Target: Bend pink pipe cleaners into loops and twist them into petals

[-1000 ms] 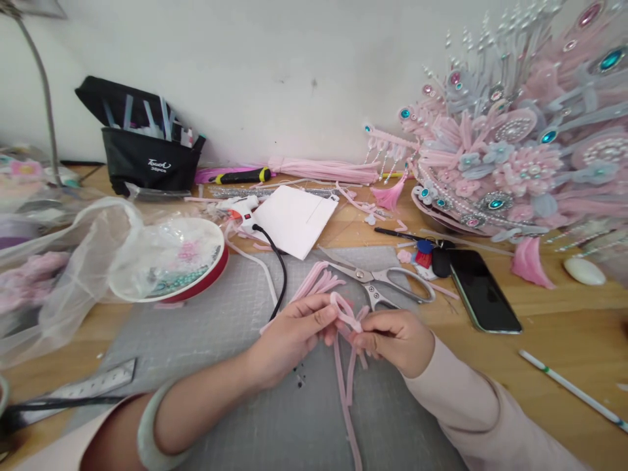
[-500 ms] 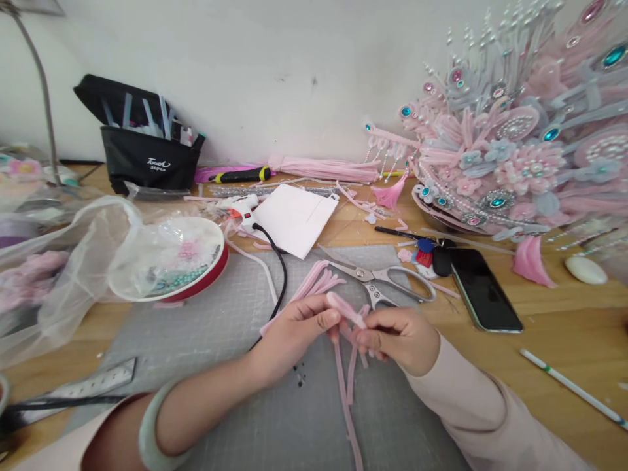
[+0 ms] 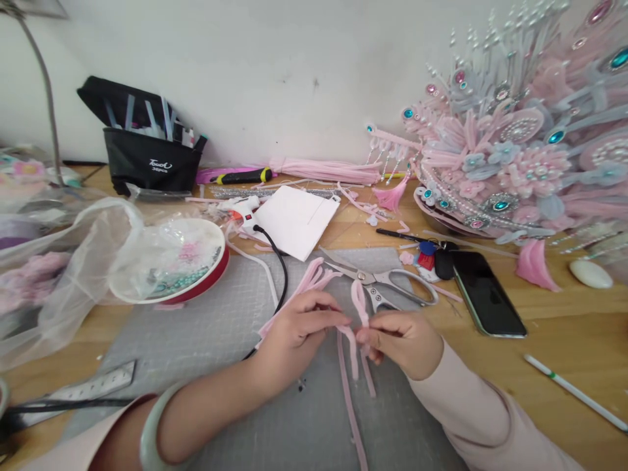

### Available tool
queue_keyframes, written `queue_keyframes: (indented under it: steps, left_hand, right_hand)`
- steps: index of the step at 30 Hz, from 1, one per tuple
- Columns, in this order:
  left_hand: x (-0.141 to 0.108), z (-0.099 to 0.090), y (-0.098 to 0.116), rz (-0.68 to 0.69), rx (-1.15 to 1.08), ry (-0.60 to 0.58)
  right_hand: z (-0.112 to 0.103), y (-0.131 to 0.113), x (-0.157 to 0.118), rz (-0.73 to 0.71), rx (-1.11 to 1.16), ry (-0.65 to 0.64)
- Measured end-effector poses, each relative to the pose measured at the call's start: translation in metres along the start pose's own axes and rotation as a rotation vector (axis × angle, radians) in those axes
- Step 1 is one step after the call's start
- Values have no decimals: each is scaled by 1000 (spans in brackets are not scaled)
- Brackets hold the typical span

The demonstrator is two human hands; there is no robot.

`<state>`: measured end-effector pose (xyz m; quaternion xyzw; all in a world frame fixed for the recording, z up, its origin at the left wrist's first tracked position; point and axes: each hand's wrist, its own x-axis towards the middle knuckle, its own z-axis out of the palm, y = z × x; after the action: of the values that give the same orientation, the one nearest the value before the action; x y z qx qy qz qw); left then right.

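Observation:
My right hand [image 3: 398, 340] pinches a pink pipe cleaner [image 3: 360, 302] whose top is bent into a narrow loop, with its tails hanging below the fingers. My left hand [image 3: 299, 337] is closed at the fingertips on a bent pink pipe cleaner end [image 3: 351, 350]; whether it belongs to the looped piece I cannot tell. A long pink strip [image 3: 349, 409] lies on the grey cutting mat [image 3: 210, 386] below the hands. Behind my left hand lies a bundle of pink pipe cleaners [image 3: 314, 278]. Scissors [image 3: 380, 278] lie half spread just beyond my right hand.
On the left stand a red-rimmed bowl of beads [image 3: 216, 271] and a black bag [image 3: 152, 163]. A glue gun [image 3: 245, 212] and white card [image 3: 297, 222] lie behind the mat. At right are a phone [image 3: 488, 294], a white pen [image 3: 574, 392] and an ornate pink headdress [image 3: 515, 144].
The pink loop has swung upright in my right hand. My left fingers have let go of the loop's top and now hold a lower end.

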<state>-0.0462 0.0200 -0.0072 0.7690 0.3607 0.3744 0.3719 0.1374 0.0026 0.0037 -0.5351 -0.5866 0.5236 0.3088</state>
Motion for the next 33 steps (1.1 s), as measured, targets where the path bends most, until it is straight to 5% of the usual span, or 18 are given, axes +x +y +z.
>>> queue_keyframes:
  steps: [7, 13, 15, 22, 27, 33]
  left_hand:
    - [-4, 1, 4, -56, -230, 184]
    - [0, 6, 11, -430, -740, 92]
    - [0, 7, 11, -462, -826, 38]
    - [2, 5, 15, -426, -629, -153]
    - [3, 5, 16, -384, -587, -139]
    - [2, 2, 15, -326, -563, -182]
  right_hand:
    - [10, -1, 0, -281, -161, -157]
    - [14, -1, -5, -388, -288, -43]
    - [14, -1, -6, -391, -317, -17]
    - [14, -1, -5, -425, -388, 20]
    - [15, 0, -5, -440, -354, 39]
    - [10, -2, -3, -123, 153, 32]
